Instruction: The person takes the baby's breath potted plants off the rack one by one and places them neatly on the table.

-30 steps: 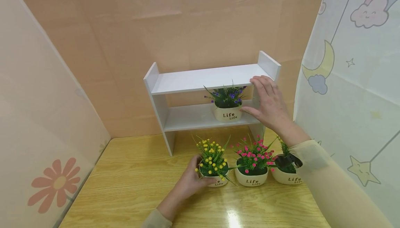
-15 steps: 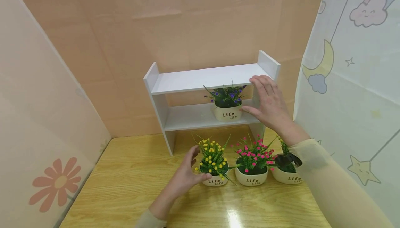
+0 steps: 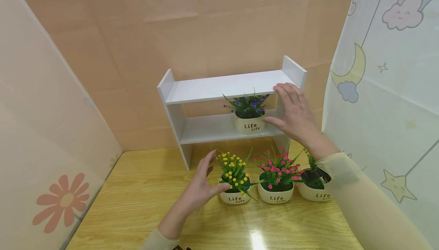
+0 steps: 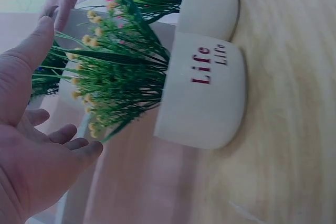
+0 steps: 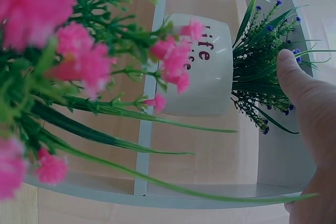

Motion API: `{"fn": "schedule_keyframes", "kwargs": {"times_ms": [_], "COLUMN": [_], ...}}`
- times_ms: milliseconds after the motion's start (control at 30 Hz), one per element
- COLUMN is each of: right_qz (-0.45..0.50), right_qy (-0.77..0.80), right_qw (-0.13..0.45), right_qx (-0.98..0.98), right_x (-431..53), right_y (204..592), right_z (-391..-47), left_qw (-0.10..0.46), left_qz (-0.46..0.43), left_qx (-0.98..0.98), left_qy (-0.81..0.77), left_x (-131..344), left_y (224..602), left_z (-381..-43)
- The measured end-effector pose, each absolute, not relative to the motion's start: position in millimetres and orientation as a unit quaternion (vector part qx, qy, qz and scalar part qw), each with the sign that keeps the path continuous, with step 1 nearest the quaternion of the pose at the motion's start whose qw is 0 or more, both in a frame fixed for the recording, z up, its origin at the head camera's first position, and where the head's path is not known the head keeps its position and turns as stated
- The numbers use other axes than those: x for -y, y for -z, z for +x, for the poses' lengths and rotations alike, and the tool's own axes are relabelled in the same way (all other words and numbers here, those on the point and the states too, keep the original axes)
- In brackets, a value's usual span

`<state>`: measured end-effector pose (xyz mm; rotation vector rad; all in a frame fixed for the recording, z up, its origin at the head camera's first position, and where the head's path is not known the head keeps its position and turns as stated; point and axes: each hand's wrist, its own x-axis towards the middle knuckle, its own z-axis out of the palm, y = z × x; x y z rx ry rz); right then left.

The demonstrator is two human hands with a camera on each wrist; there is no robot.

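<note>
My left hand (image 3: 197,192) is spread beside the potted yellow flowers (image 3: 234,198), its thumb in front of the blooms in the head view. In the left wrist view, a gap shows between the fingers and the cream pot (image 4: 202,93). My right hand (image 3: 295,116) rests its fingertips on the front edge of the white shelf's (image 3: 219,87) top board, near the right end. Its thumb points toward the potted purple flowers (image 3: 249,125), which stand upright on the middle board. The right wrist view has that thumb (image 5: 299,80) extended in front of the purple blooms.
On the wooden table (image 3: 137,204), a pot of pink flowers (image 3: 276,196) stands right of the yellow one. Farther right is another cream pot (image 3: 313,194), partly hidden by my right forearm. Fabric walls (image 3: 384,128) enclose the sides and back.
My left hand has let go of the yellow flower pot, drawn back to the left and spread its fingers. The right hand and all the pots have stayed put.
</note>
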<state>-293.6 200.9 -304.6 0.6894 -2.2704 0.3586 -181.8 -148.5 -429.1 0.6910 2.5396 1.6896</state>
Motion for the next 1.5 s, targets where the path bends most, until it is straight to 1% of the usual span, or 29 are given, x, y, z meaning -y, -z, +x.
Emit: {"fn": "schedule_keyframes", "kwargs": {"times_ms": [200, 467, 900, 1133, 1500], "right_qz": [0.269, 0.265, 0.264, 0.261, 0.271], "right_qy": [-0.139, -0.142, -0.140, -0.141, -0.131], "right_qw": [0.363, 0.358, 0.361, 0.354, 0.366], "right_qx": [0.882, 0.884, 0.883, 0.887, 0.881], "right_x": [-201, -202, -203, -202, -204], "right_y": [305, 305, 306, 306, 306], "right_z": [-293, -294, -296, -296, -296], "left_qw": [-0.009, -0.056, -0.066, -0.075, -0.091], "left_qz": [0.229, 0.233, 0.202, 0.184, 0.171], "left_qx": [-0.819, -0.832, -0.841, -0.849, -0.847], "left_qy": [-0.526, -0.501, -0.497, -0.490, -0.494], "left_x": [147, 141, 119, 110, 97], "left_y": [413, 391, 367, 363, 357], "left_z": [-185, -194, -221, -240, -275]}}
